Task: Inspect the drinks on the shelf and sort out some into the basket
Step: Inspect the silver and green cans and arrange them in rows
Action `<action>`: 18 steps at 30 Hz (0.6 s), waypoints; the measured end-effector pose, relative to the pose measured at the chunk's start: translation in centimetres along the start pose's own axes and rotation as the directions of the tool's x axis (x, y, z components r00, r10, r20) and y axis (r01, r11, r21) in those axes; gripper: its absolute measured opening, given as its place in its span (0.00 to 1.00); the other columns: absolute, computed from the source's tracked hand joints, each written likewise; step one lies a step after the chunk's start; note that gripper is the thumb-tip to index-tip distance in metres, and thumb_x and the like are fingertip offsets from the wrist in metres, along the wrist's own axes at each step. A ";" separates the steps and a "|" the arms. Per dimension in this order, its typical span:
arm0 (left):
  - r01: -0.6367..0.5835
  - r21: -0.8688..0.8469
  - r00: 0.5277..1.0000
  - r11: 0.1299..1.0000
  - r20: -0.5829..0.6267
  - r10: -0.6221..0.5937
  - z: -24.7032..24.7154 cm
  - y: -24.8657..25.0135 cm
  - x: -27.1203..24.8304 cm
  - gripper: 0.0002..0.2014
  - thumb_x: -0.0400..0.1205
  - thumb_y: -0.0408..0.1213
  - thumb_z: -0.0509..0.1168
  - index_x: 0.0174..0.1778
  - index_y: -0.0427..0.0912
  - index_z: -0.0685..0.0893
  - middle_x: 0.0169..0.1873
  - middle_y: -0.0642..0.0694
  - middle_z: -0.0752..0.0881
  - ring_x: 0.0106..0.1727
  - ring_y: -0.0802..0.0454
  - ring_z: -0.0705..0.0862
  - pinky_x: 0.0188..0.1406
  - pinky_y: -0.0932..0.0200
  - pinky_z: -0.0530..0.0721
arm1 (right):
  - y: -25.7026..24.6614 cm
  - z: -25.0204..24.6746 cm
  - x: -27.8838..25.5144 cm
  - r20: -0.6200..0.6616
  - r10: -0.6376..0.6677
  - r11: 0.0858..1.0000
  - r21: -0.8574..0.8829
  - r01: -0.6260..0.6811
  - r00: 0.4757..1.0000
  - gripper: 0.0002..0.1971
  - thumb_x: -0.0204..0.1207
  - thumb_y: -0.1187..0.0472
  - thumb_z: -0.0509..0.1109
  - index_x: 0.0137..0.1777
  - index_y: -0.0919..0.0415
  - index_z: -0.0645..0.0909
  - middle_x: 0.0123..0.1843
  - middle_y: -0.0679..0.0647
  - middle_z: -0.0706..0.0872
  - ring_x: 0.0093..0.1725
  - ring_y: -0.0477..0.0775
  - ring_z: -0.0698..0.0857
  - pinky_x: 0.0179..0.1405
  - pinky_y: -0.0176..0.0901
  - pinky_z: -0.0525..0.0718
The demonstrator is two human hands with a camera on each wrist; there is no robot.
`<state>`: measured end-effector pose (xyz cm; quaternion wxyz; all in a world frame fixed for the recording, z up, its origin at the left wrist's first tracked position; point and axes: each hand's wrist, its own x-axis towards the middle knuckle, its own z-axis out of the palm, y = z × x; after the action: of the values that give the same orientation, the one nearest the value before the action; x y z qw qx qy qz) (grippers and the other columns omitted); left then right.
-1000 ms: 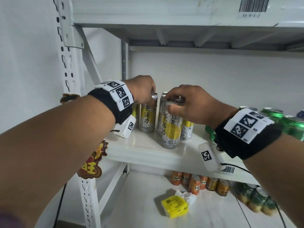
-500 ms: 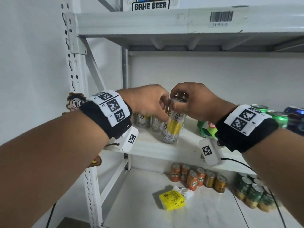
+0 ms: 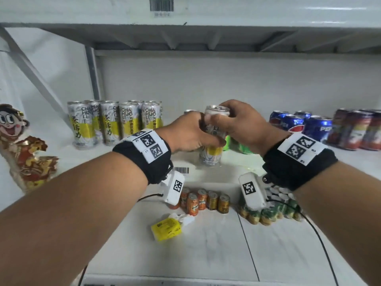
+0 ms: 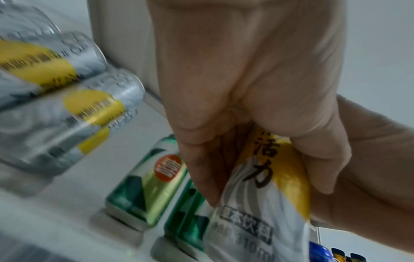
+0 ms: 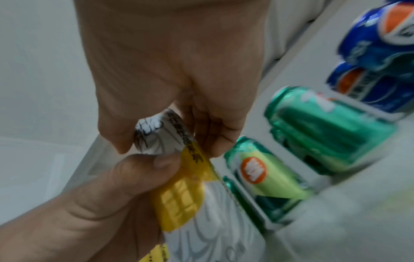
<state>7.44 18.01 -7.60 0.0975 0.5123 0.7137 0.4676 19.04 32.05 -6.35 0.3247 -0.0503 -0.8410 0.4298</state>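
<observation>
Both hands have carried the tall white-and-yellow aluminium drink can (image 3: 213, 141) rightward, clear of its row on the white metal shelf (image 3: 309, 162). Left hand (image 3: 190, 134) wraps the body; right hand (image 3: 240, 122) pinches the rim. Risk: slipping during handover, striking green cans (image 4: 145, 186)

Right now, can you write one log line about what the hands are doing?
left hand: grips can middle | right hand: grips can top | yellow-white can: lifted, upright | basket: unseen

You hold a silver-white can (image 3: 212, 139) with a yellow band and black characters; the row of tall cans (image 3: 111, 122) matches it; Pepsi cans (image 3: 299, 124) are blue; your wristbands (image 3: 144, 155) are black with white checkered tags.
</observation>
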 end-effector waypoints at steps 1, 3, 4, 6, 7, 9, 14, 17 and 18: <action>0.003 -0.013 1.000 1.000 0.002 -0.003 1.0 0.1 0.8 0.21 0.76 0.33 0.86 0.64 0.37 0.91 0.54 0.42 0.97 0.60 0.44 0.96 0.70 0.38 0.91 | 0.9 -0.8 -0.3 0.009 0.026 0.998 0.054 -0.026 1.000 0.19 0.77 0.50 0.83 0.59 0.61 0.85 0.49 0.59 0.92 0.43 0.47 0.92 0.39 0.45 0.92; 0.008 -0.040 1.000 0.999 0.004 -0.008 2.7 0.0 2.0 0.21 0.76 0.32 0.86 0.64 0.36 0.91 0.55 0.42 0.97 0.60 0.44 0.96 0.71 0.39 0.91 | 2.4 -2.1 -0.7 0.031 0.059 0.983 0.171 -0.064 0.998 0.19 0.77 0.53 0.83 0.59 0.65 0.86 0.53 0.65 0.93 0.48 0.57 0.94 0.48 0.56 0.94; 0.009 -0.053 1.000 0.999 0.003 -0.009 3.4 -0.2 2.4 0.21 0.76 0.32 0.86 0.64 0.36 0.92 0.55 0.42 0.97 0.60 0.44 0.96 0.71 0.39 0.91 | 3.0 -2.5 -0.8 0.037 0.063 0.973 0.221 -0.070 0.997 0.19 0.77 0.54 0.83 0.60 0.65 0.86 0.54 0.65 0.93 0.52 0.61 0.95 0.49 0.59 0.95; 0.007 -0.074 1.000 0.997 -0.014 -0.008 4.8 -0.3 3.3 0.22 0.74 0.36 0.88 0.62 0.38 0.92 0.55 0.43 0.97 0.60 0.43 0.96 0.71 0.38 0.91 | 4.3 -3.5 -0.8 0.030 0.063 0.957 0.283 -0.069 0.998 0.19 0.76 0.54 0.83 0.62 0.63 0.87 0.55 0.62 0.94 0.55 0.63 0.95 0.50 0.59 0.95; 0.005 -0.085 0.999 0.996 -0.031 -0.007 5.3 -0.2 3.6 0.21 0.73 0.38 0.88 0.60 0.40 0.93 0.53 0.45 0.97 0.59 0.44 0.96 0.70 0.39 0.91 | 4.8 -3.7 -0.8 0.028 0.058 0.950 0.305 -0.064 0.998 0.20 0.76 0.53 0.83 0.63 0.62 0.87 0.56 0.61 0.95 0.55 0.63 0.95 0.50 0.58 0.94; -0.003 -0.114 0.999 0.993 -0.048 -0.003 6.3 -0.4 4.1 0.17 0.72 0.39 0.88 0.55 0.46 0.93 0.50 0.49 0.98 0.56 0.49 0.97 0.67 0.43 0.92 | 5.9 -4.0 -0.6 0.027 0.049 0.939 0.340 -0.055 0.998 0.23 0.75 0.52 0.83 0.65 0.63 0.87 0.57 0.61 0.94 0.57 0.64 0.95 0.54 0.59 0.93; 0.047 -0.267 0.999 0.963 0.011 -0.046 7.4 -2.2 3.7 0.23 0.71 0.42 0.88 0.61 0.45 0.91 0.54 0.47 0.97 0.58 0.47 0.96 0.58 0.54 0.94 | 8.8 -4.0 -1.1 -0.015 0.064 0.918 0.393 -0.053 0.998 0.25 0.75 0.48 0.83 0.64 0.65 0.86 0.58 0.61 0.94 0.58 0.64 0.94 0.60 0.64 0.92; 0.086 -0.343 0.995 0.935 0.077 -0.063 7.6 -3.6 2.8 0.27 0.76 0.34 0.85 0.70 0.40 0.87 0.61 0.42 0.96 0.65 0.42 0.94 0.62 0.49 0.94 | 10.0 -3.6 -1.7 -0.046 0.075 0.906 0.420 -0.049 0.996 0.26 0.75 0.41 0.81 0.61 0.63 0.87 0.56 0.60 0.95 0.58 0.65 0.94 0.58 0.63 0.92; 0.083 -0.374 0.995 0.924 0.078 -0.057 7.6 -3.9 2.7 0.28 0.76 0.33 0.85 0.72 0.39 0.86 0.62 0.40 0.95 0.66 0.41 0.94 0.65 0.45 0.93 | 10.3 -3.4 -1.9 -0.050 0.072 0.903 0.428 -0.043 0.996 0.25 0.76 0.41 0.80 0.61 0.62 0.88 0.55 0.59 0.95 0.58 0.64 0.94 0.57 0.62 0.92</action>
<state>8.40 24.39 -13.85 0.2341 0.4734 0.6249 0.5750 20.51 40.22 -13.65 0.3422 -0.0168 -0.7138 0.6108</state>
